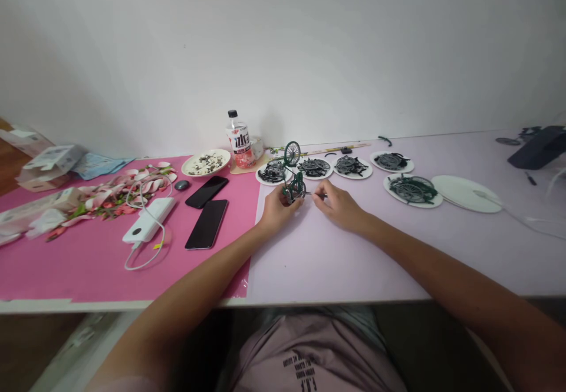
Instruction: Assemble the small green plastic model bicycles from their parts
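A small dark green model bicycle (293, 181) is held upright above the table, one spoked wheel raised at its top. My left hand (278, 208) is closed around its lower left part. To the right, my right hand (338, 204) pinches a thin dark tool or rod, whose tip points left at the model's lower wheel. Whether the tip touches the wheel is too small to tell. Just behind the hands, white plates (315, 168) hold dark model parts. Another plate (413, 190) with green wheels and frames lies right of my right hand.
On the pink left side lie two phones (206, 224), a white power bank (149, 221) with a cable, and artificial petals (128, 191). A drink bottle (241, 141) stands near the wall. A bare white plate (466, 193) and a dark object (537, 149) are at right.
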`<state>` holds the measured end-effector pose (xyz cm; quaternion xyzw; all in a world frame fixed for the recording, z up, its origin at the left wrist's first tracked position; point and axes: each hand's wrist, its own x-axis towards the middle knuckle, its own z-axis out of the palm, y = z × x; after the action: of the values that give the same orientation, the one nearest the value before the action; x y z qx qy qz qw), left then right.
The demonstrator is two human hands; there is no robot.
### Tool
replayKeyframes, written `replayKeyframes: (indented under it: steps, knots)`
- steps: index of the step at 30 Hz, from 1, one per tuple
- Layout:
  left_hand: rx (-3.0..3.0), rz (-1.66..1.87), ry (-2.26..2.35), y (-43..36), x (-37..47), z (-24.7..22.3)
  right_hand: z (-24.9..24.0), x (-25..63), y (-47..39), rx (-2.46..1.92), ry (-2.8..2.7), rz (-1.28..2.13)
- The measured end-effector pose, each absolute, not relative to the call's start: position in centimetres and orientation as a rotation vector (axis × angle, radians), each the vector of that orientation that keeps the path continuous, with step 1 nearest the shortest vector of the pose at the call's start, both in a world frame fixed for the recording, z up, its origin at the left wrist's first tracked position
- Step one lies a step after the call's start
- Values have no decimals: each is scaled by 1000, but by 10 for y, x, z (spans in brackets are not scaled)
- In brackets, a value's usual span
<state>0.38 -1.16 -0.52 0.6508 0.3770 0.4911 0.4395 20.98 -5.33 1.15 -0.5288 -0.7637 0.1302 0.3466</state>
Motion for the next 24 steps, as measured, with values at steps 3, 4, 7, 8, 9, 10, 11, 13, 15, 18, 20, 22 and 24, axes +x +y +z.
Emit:
replayKeyframes:
  steps: [3, 4, 7, 8, 9, 10, 11, 13, 15, 18, 20, 22, 24]
  knots:
    - [1625, 1219, 947, -12, 4, -5, 12, 210, -53, -1383, -2005, 402]
    - [1625, 1221, 950, -12, 4, -5, 13, 210, -53, -1379, -2012, 413]
    - [1623, 1223, 944, -12, 4, -5, 13, 210, -53, -1365, -2012, 415]
    - [1624, 1224, 942, -12, 4, -5, 13, 211, -53, -1363, -2010, 414]
    - [1624, 1224, 939, -12, 4, -5, 13, 211, -53, -1362, -2011, 415]
    - [1623, 1222, 937, -12, 4, -5, 13, 211, -53, -1360, -2013, 414]
    - [1620, 1221, 935, -12, 5, -5, 12, 211, -53, -1356, -2017, 413]
    - [1615, 1220, 929, -13, 5, -4, 13, 211, -53, -1347, -2022, 411]
    - [1621, 1222, 928, -13, 5, -4, 13, 211, -53, -1341, -2023, 409]
    - [1642, 1225, 939, -14, 5, -5, 13, 210, -54, -1344, -2016, 420]
    - [1648, 1222, 945, -14, 5, -5, 14, 210, -55, -1351, -2009, 438]
    - [1649, 1222, 952, -14, 5, -5, 14, 210, -55, -1359, -2001, 455]
    - [1652, 1224, 955, -14, 5, -5, 15, 210, -56, -1363, -1999, 460]
